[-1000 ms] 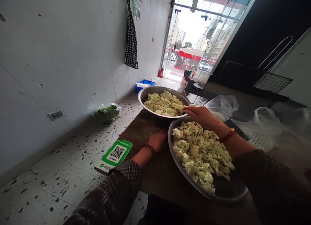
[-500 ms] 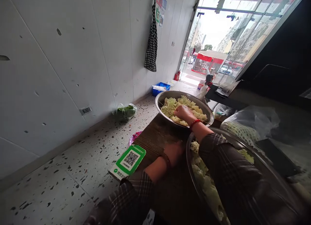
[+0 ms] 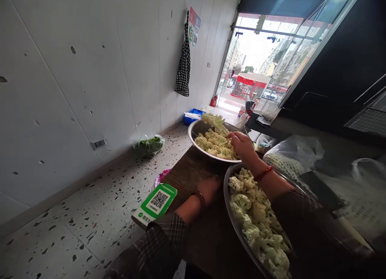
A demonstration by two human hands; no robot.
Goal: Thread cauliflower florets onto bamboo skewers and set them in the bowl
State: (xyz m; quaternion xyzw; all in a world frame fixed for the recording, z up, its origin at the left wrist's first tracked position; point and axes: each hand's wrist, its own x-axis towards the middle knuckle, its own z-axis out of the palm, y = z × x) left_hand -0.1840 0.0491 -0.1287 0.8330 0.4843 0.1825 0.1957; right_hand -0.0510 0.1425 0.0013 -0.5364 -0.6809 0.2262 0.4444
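Observation:
My right hand (image 3: pixel 243 147) is closed on a thin skewer, with cauliflower pieces (image 3: pixel 212 120) on its far part, raised above the far metal bowl (image 3: pixel 190 133). That bowl holds skewered cauliflower (image 3: pixel 215 144), with thin sticks poking out. My left hand (image 3: pixel 208 188) rests low over the dark wooden table (image 3: pixel 187 166); its fingers are dark and blurred. The near metal bowl (image 3: pixel 228 198), under my right forearm, is full of loose cauliflower florets (image 3: pixel 256 214).
A green QR code sign (image 3: pixel 157 202) lies at the table's left edge. Bagged greens (image 3: pixel 149 145) and a blue basket (image 3: pixel 193 116) are on the floor. Plastic bags (image 3: pixel 294 152) sit to the right. A checkered apron (image 3: pixel 183 70) hangs on the wall.
My right hand has lifted out of the far bowl and moved right, raising a skewer with cauliflower. The near bowl's florets are more exposed. My left hand stays low over the table.

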